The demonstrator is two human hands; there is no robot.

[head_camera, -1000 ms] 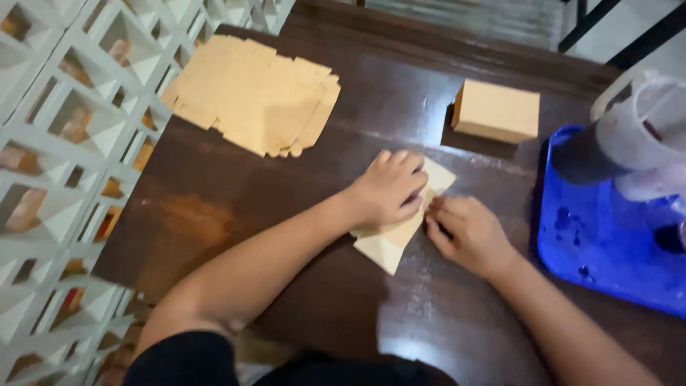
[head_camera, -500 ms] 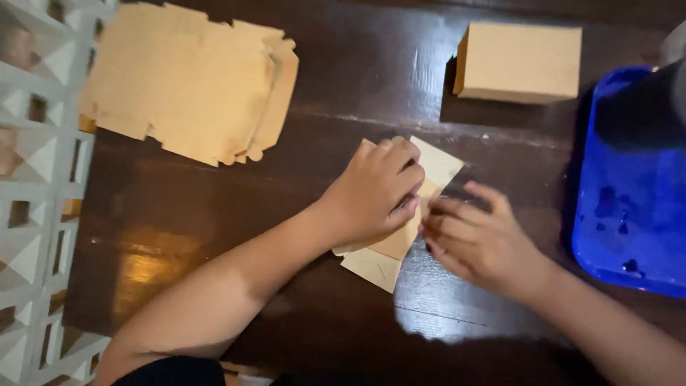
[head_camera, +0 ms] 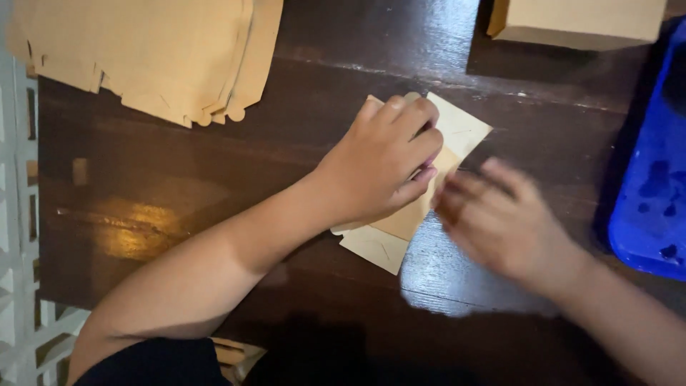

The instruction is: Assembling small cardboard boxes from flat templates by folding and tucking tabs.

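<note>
Left hand (head_camera: 382,168), fingers curled, presses flat tan cardboard blank (head_camera: 457,132) onto dark wooden worktop (head_camera: 214,186), mid-worktop. Right hand (head_camera: 500,218) blurred just beside it, fingers loosely spread, holding nothing. Stack of flat tan cardboard blanks (head_camera: 150,53) at far left corner; assembled tan cardboard box (head_camera: 582,21) at far edge; blue plastic tray (head_camera: 654,193) at right edge.

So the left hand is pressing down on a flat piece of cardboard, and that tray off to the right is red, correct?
Not quite: the tray is blue, not red, as the head view shows. The rest holds: the left hand presses down on the flat cardboard piece, and the tray lies at the right.
</note>
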